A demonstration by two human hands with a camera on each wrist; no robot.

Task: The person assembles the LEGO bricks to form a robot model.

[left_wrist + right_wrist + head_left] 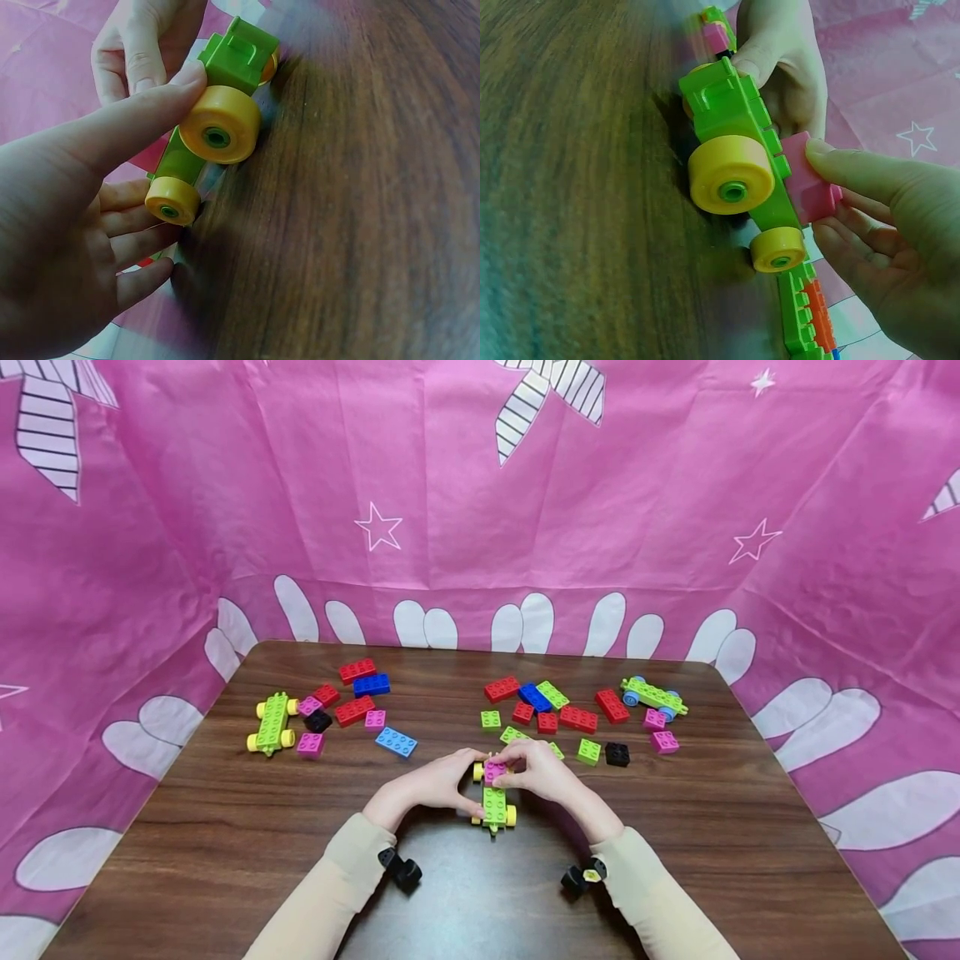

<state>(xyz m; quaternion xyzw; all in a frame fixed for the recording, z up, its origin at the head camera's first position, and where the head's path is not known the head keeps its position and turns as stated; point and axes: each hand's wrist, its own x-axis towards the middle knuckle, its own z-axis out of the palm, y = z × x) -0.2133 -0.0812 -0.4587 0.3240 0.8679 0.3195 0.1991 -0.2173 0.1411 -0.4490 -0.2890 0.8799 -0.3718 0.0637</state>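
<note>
In front of me a green toy car base (pixel 494 803) with yellow wheels stands lengthwise on the table. My left hand (pixel 437 782) holds it from the left, thumb at the near end and fingers around the far wheel (pixel 171 201). My right hand (pixel 547 770) pinches a pink brick (pixel 808 180) between thumb and fingers. That brick sits on the far part of the base, against its studs; whether it is fully pressed down I cannot tell. The near studs of the base show bare in the head view.
Left on the table (pixel 225 827) stand another yellow-wheeled car base (pixel 272 724) and loose bricks, including a light blue brick (pixel 396 742). At the back right lie several red, green and pink bricks, a black brick (pixel 618 754) and a blue-wheeled car base (pixel 654 697).
</note>
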